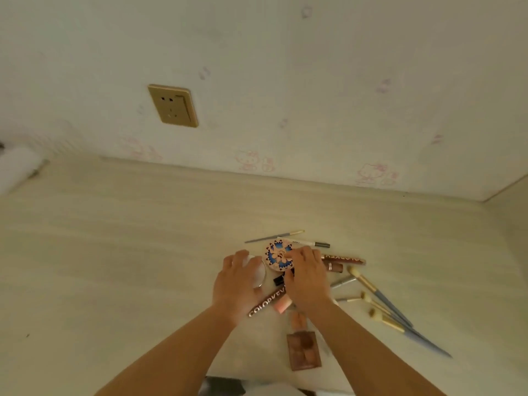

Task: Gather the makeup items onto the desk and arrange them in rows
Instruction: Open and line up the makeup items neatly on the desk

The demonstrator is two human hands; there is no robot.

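Observation:
Makeup lies in a loose heap on the pale desk (114, 252). My left hand (238, 284) rests over a round white compact (258, 271) with a silver rim, fingers curled on it. My right hand (307, 277) covers the heap's middle, its fingertips touching a round pink-and-blue patterned compact (276, 256). A brown tube marked COLORKEY (265, 302) lies between my wrists. Beside my right hand lie two brown lip tubes (343, 259), several blue-handled brushes (383, 302), a thin pencil (274, 236) and a white pen (307, 242). A brown eyeshadow palette (304, 350) sits nearest me.
The desk meets a wall with faint pink cartoon wallpaper (371, 174) and a gold power socket (173, 105). A white object (17, 167) stands at the far left edge. A side panel (511, 218) closes the desk on the right.

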